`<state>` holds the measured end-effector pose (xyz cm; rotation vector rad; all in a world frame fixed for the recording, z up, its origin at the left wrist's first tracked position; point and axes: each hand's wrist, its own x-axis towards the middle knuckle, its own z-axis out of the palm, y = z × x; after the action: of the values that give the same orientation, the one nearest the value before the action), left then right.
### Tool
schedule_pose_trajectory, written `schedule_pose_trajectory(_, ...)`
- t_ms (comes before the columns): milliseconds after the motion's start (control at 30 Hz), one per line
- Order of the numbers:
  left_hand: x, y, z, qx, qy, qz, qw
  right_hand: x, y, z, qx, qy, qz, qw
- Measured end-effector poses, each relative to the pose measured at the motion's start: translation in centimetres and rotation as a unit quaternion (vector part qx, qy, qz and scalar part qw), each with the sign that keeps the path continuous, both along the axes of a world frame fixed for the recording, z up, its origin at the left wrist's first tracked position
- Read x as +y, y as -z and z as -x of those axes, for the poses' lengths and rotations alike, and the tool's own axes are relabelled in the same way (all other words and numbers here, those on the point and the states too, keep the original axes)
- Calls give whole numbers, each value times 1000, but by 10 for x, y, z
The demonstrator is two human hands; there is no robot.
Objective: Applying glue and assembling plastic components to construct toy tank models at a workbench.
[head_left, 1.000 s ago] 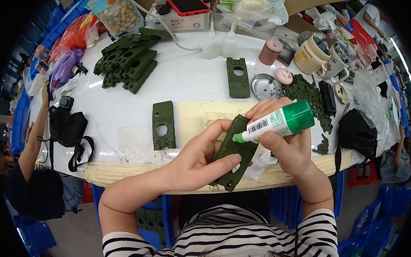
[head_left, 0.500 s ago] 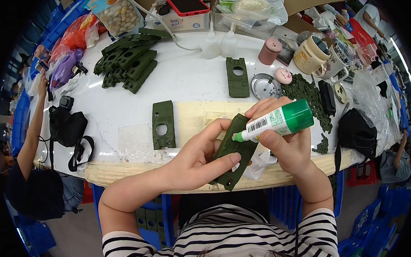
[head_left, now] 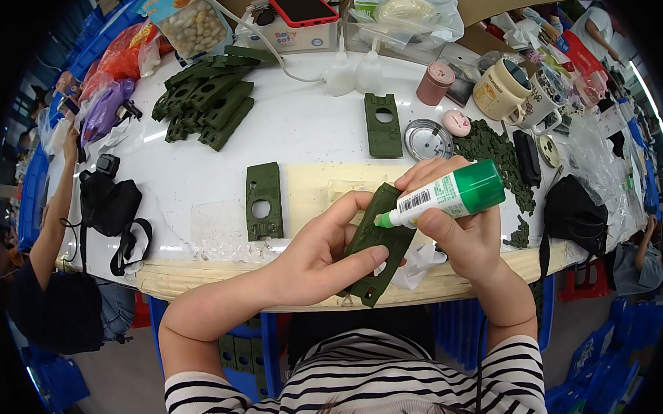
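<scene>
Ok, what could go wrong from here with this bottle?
The bottle tilts its green nozzle down at the dark green part, so too hard a squeeze might let out excess. The left hand has its thumb on the part, close to the nozzle, so it could get smeared.

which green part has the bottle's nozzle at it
The green part held slanted in the left hand, with the nozzle of the bottle at its surface; neither hand holds another.
</scene>
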<state>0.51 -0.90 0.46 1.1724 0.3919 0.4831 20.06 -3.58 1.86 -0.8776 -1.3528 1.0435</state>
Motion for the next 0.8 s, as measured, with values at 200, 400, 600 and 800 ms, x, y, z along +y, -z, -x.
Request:
schedule_pose_trajectory(200,0,-1,0,2,-1,4,1000,-1,0,0,2,2,1,1000)
schedule_pose_trajectory(400,0,-3,0,8,1,4,1000,-1,1,1,12,8,1,1000)
schedule_pose_trajectory(600,0,0,1,2,1,0,1000,-2,0,1,11,6,10,1000)
schedule_pose_trajectory(800,0,0,1,8,2,-9,1000,-2,-1,0,7,4,9,1000)
